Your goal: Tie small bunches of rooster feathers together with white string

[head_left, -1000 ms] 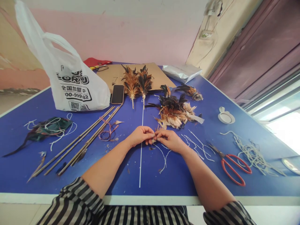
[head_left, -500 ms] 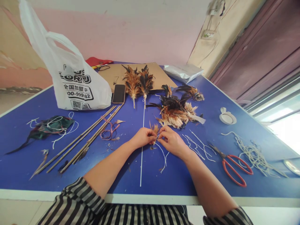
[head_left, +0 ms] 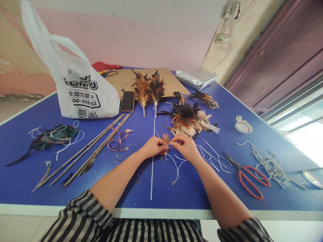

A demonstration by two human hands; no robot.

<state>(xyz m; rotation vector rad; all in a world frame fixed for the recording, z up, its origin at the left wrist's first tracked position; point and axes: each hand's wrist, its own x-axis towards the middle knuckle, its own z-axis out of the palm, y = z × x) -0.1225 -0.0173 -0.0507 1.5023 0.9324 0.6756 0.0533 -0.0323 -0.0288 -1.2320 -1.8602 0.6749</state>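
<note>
A small bunch of brown feathers stands up between the fingers of my left hand, which is closed around its base. My right hand is pinched just to the right of the bunch, fingertips close to it; whether a string or a feather is in that pinch is too small to see. White string trails on the blue table below the hands. Just beyond them lies a heap of black, brown and cream feathers. Two finished-looking feather bundles on short sticks lie farther back.
Red-handled scissors, a tangle of string and a tape roll lie at right. Thin sticks, a phone and a white plastic bag are at left. Cardboard lies at the back.
My right hand has shifted slightly away from my left, and its fingers have drawn together. The feather bunch shows more above my left fingers.
</note>
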